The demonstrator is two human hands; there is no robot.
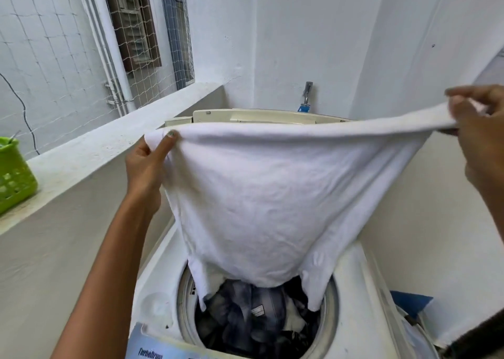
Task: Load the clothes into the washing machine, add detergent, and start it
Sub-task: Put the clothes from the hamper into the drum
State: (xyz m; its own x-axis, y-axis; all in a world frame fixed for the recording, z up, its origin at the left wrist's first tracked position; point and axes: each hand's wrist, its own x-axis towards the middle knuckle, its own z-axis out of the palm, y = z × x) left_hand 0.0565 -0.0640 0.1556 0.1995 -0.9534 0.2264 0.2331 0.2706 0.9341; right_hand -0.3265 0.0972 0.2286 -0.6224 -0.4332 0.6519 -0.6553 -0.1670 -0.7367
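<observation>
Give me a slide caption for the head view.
Both hands hold a white towel spread over the washer, dark clothes already inside.

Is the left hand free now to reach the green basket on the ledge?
Probably not yet. The left hand pinches a corner of the white towel held spread over the drum. The green basket stands unobstructed on the ledge, so releasing the towel should free it.

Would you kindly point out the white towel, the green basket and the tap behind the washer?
white towel (272,195), head view, middle of the hanging cloth.
green basket (13,176), head view, its front wall.
tap (306,94), head view, the metal body.
</observation>
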